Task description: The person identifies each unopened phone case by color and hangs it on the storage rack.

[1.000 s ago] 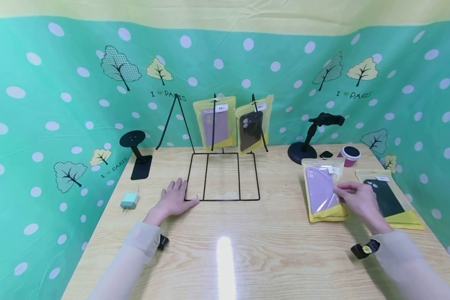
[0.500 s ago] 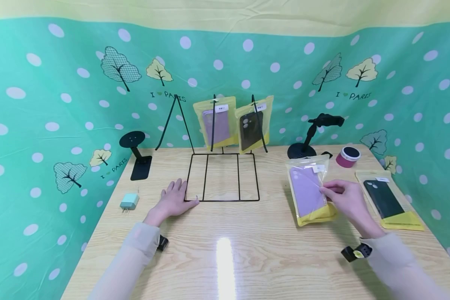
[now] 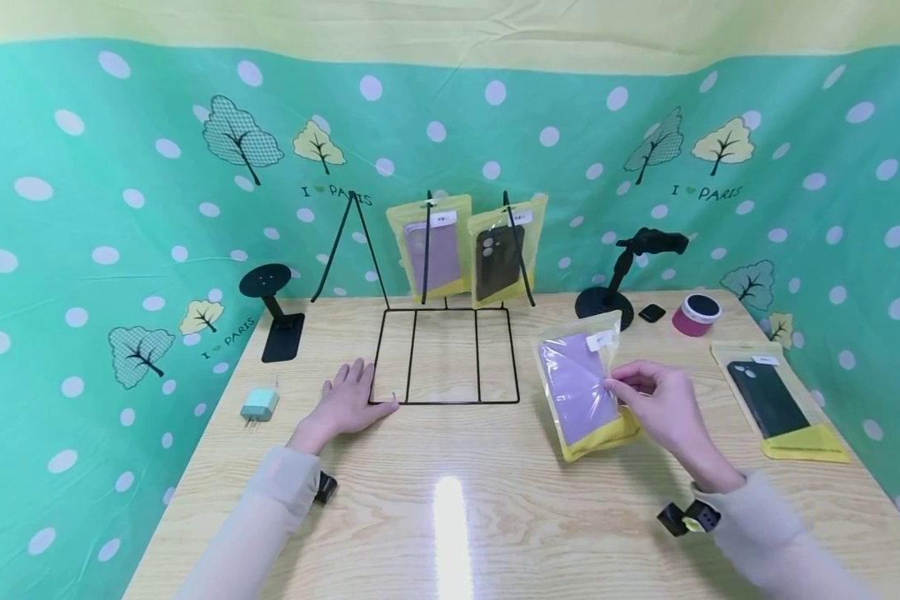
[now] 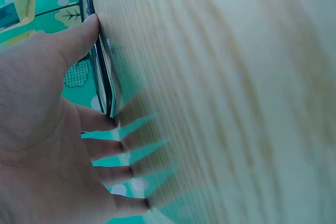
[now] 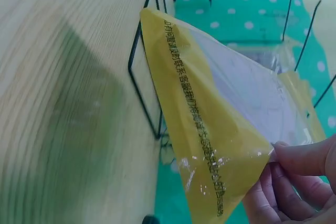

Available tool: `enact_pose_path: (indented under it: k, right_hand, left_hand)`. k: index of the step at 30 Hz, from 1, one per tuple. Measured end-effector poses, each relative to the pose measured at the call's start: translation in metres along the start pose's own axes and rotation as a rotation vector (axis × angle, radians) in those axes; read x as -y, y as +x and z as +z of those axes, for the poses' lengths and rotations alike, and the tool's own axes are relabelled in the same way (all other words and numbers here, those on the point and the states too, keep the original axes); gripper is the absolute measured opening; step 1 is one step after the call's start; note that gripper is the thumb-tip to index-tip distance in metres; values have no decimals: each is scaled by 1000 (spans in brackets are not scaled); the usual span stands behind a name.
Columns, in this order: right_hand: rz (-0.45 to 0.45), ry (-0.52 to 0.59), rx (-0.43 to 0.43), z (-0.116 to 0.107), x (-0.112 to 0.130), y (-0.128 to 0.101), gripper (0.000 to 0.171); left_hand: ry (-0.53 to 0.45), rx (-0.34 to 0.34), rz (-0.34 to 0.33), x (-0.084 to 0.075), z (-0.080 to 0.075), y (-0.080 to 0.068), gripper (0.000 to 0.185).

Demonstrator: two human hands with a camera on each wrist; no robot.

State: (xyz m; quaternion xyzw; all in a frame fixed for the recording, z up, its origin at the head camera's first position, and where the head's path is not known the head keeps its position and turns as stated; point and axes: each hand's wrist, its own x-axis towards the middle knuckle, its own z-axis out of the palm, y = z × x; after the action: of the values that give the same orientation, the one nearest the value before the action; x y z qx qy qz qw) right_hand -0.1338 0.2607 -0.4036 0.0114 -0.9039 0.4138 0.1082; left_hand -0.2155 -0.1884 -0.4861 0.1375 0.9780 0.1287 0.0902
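My right hand pinches the side edge of a clear-and-yellow pouch with a purple phone case inside, tilted above the table. In the right wrist view the pouch's printed yellow bottom faces the camera, thumb against the fingers at its edge. My left hand lies with spread fingers on the front left corner of a black wire display rack; the left wrist view shows its thumb along the wire. From the rack's prongs hang a bagged purple phone case and a bagged black phone case.
A bagged dark phone case lies at the right. Behind are a black stand, a small black piece and a pink-and-white jar. At the left stand a black phone holder and a pale blue charger plug.
My right hand has carried the pouch with the purple phone case leftward, away from the dark one and towards the rack. The pouch tilts more now. The left hand has stayed put.
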Motion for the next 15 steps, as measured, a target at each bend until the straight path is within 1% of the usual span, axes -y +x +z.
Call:
enact_pose_path:
  k: [3, 8, 15]
  right_hand:
    - [-50, 10, -12, 6, 9, -4, 11]
    - [-125, 70, -26, 18, 22, -8, 5]
    - [-170, 168, -27, 39, 35, -13, 4]
  left_hand:
    - [-6, -1, 3, 0, 1, 0, 94]
    - [-16, 1, 4, -1, 0, 0, 94]
    - [-14, -2, 7, 0, 1, 1, 93]
